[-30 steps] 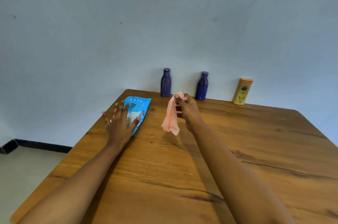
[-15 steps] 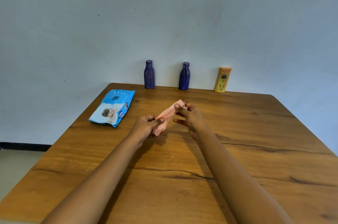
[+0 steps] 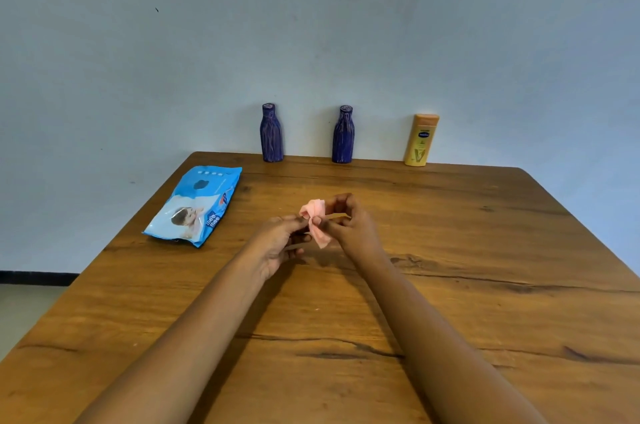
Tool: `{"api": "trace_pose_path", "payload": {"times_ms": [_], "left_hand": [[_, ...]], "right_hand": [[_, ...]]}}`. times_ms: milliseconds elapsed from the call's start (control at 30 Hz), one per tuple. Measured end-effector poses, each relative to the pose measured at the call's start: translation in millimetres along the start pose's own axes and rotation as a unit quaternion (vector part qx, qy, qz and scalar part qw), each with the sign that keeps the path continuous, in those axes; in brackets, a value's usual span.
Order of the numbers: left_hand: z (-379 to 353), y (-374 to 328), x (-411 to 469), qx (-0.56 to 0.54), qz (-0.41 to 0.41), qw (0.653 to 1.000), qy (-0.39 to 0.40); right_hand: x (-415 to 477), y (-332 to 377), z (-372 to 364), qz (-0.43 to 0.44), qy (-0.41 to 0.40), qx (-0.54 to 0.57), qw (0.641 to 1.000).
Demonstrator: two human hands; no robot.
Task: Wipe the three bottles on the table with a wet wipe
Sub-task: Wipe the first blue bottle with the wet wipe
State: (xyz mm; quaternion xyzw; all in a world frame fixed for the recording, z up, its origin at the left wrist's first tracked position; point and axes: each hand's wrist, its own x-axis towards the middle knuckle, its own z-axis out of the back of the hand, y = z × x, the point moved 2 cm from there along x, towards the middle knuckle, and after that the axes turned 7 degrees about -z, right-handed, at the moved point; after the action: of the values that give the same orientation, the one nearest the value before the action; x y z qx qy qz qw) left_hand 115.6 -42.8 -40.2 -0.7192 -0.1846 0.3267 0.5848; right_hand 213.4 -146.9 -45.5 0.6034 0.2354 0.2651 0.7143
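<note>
Three bottles stand upright in a row along the table's far edge against the wall: a dark blue bottle (image 3: 271,133) on the left, a second dark blue bottle (image 3: 343,134) in the middle, and a yellow lotion bottle (image 3: 421,140) on the right. Over the middle of the wooden table (image 3: 485,250), my left hand (image 3: 280,243) and my right hand (image 3: 351,226) both pinch a small bunched pink wet wipe (image 3: 316,219) between their fingertips. The hands are well short of the bottles.
A blue wet-wipe pack (image 3: 195,205) lies flat at the table's left side, near the edge. A pale wall rises right behind the bottles. Floor with a dark skirting shows at the lower left.
My left hand left the wipe pack and joined my right hand on the pink wipe. The wipe, hanging long before, is now bunched small between both hands.
</note>
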Motion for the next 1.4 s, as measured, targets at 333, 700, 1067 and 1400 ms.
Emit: {"api": "trace_pose_path", "payload": {"times_ms": [333,700,1067,1400], "left_hand": [[56,-99,132,0.188,-0.212,0.946,-0.155],[56,-138,256,0.370,-0.241,0.865,-0.238],[45,-143,186,0.296,-0.287,0.901,-0.135],[-4,-45,44,0.239,-0.173,0.953,0.069]], "right_hand": [[64,5,5,-0.096,0.006,0.116,0.989],[128,-20,-12,-0.119,0.030,0.237,0.964],[89,5,12,-0.078,-0.014,0.181,0.980],[-5,26,48,0.016,-0.035,0.092,0.995]]}}
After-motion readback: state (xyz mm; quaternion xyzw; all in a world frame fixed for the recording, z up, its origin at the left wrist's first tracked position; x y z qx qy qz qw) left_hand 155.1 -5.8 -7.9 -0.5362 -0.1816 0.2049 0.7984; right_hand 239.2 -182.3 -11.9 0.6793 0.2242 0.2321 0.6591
